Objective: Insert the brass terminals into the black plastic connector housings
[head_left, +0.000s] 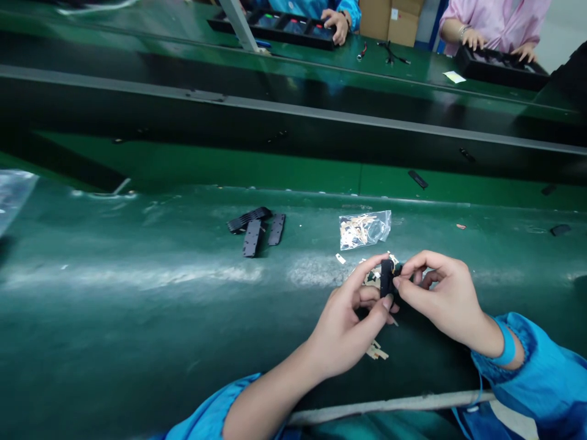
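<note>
Between the thumb and fingers of my left hand (342,327) is a small black plastic part (387,278), held on edge. My right hand (440,296) is closed in a pinch against the part's right side; whatever lies between its fingertips is too small and hidden to name. Behind and below the hands, small cream-coloured pieces (376,351) lie scattered on the green bench. A clear plastic bag (364,230) of similar pieces rests just beyond. To the left, several flat black plastic parts (252,237) lie in a loose pile.
A raised dark ledge with a metal edge (293,110) runs across the bench's far side. Beyond it, one person's hand (337,25) and another person's hands (473,38) touch black trays (502,66). Clear plastic (13,195) lies at the far left.
</note>
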`<move>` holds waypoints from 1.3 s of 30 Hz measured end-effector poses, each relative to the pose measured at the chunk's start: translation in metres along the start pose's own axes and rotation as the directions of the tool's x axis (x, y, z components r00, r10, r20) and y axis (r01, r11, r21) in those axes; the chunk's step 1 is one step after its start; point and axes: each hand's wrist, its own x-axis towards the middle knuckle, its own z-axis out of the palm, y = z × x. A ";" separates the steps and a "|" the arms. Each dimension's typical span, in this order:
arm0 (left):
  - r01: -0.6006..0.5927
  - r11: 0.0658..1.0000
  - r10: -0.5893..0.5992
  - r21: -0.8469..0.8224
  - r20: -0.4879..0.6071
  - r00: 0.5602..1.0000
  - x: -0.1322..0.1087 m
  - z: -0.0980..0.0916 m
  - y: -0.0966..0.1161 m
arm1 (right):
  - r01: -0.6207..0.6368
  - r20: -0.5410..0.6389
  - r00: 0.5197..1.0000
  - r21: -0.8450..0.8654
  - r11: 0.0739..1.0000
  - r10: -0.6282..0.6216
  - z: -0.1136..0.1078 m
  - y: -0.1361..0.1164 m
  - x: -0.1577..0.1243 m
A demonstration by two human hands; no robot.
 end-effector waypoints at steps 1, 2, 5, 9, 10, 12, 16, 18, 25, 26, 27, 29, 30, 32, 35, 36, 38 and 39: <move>0.000 1.000 0.000 -0.001 0.002 1.000 0.000 0.000 0.000 | 0.002 0.005 1.000 -0.020 1.000 -0.002 0.000 0.000 0.000; 0.000 1.000 0.000 -0.003 0.003 1.000 0.000 0.000 0.001 | 0.003 0.009 1.000 -0.036 0.999 -0.003 0.000 0.001 0.000; 0.002 1.000 -0.002 -0.010 0.003 1.000 0.000 0.001 0.002 | -0.002 0.019 1.000 -0.051 0.999 0.003 -0.001 0.001 -0.001; 0.002 1.000 -0.002 -0.009 0.011 1.000 0.001 0.001 0.000 | -0.003 0.006 1.000 -0.052 0.999 0.003 -0.001 0.000 0.000; 0.000 1.000 0.000 -0.008 0.010 1.000 0.001 0.000 0.000 | -0.002 0.004 1.000 -0.053 0.999 0.003 -0.001 0.000 0.001; -0.002 1.000 0.002 -0.005 0.008 1.000 0.001 0.000 -0.002 | -0.006 0.008 1.000 -0.055 0.998 0.007 -0.001 0.000 0.001; -0.003 1.000 0.003 -0.004 0.008 1.000 0.001 0.000 -0.002 | -0.041 0.016 0.999 -0.034 0.999 0.041 -0.002 -0.002 0.001; 0.001 1.000 -0.001 -0.002 0.007 1.000 0.001 0.000 -0.001 | -0.075 0.041 0.996 0.015 0.997 0.075 -0.004 -0.004 0.002; 0.009 0.999 -0.009 0.031 0.000 1.000 0.000 0.001 0.003 | -0.183 0.116 0.979 0.135 0.974 0.168 -0.009 -0.005 0.009; 0.007 0.999 -0.007 0.033 0.001 1.000 0.000 0.000 0.003 | -0.190 0.120 0.977 0.138 0.972 0.174 -0.009 -0.004 0.009; 0.006 0.999 -0.006 0.035 0.003 1.000 0.000 0.000 0.003 | -0.196 0.124 0.976 0.141 0.970 0.179 -0.009 -0.003 0.009; 0.007 0.999 -0.007 0.035 0.004 1.000 0.000 0.000 0.003 | -0.207 0.130 0.973 0.146 0.967 0.189 -0.009 -0.002 0.009; 0.006 0.999 -0.006 0.036 0.006 1.000 0.000 0.000 0.003 | -0.213 0.133 0.972 0.149 0.966 0.194 -0.009 -0.002 0.009; 0.005 0.999 -0.005 0.042 0.009 1.000 0.000 0.000 0.003 | -0.223 0.141 0.969 0.149 0.963 0.202 -0.009 -0.002 0.009; 0.000 0.999 -0.001 0.053 0.021 1.000 -0.001 -0.001 0.003 | -0.224 0.146 0.968 0.135 0.965 0.204 -0.010 -0.004 0.010; 0.000 0.998 -0.001 0.055 0.023 1.000 -0.001 -0.001 0.003 | -0.222 0.144 0.968 0.129 0.966 0.203 -0.010 -0.004 0.011; 0.003 0.998 -0.004 0.058 0.023 1.000 -0.002 -0.001 0.004 | -0.219 0.140 0.969 0.120 0.968 0.202 -0.010 -0.004 0.011; 0.007 0.998 -0.008 0.060 0.020 1.000 -0.002 0.000 0.004 | -0.218 0.139 0.970 0.117 0.969 0.201 -0.011 -0.004 0.011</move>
